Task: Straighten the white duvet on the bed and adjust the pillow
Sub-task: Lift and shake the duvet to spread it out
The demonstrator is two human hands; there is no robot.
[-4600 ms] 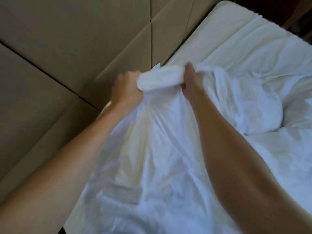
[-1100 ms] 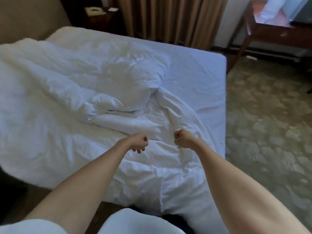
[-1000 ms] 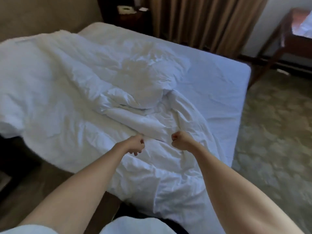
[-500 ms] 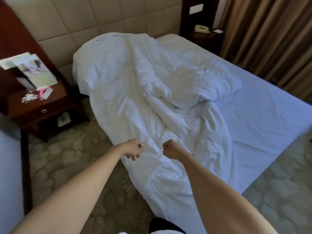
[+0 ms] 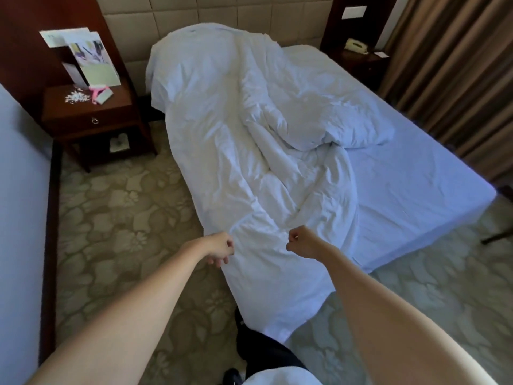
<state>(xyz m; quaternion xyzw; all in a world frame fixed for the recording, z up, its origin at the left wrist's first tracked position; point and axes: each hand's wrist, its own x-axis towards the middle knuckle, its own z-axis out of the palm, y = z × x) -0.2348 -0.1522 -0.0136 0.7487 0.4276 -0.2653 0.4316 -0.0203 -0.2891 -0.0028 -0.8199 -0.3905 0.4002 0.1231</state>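
Presently my left hand [image 5: 220,248] and right hand [image 5: 302,241] were both clenched on the foot edge of the white duvet [image 5: 249,151], which lay bunched along the bed [image 5: 416,190].

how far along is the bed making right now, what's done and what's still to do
Little looks finished. The white duvet lies bunched along one side of the bed, its end hanging to the carpet, with the fitted sheet bare beside it. In hand: the left hand and right hand both grip the duvet's foot end. Left: spreading it flat and adjusting the pillow, which isn't clearly visible.
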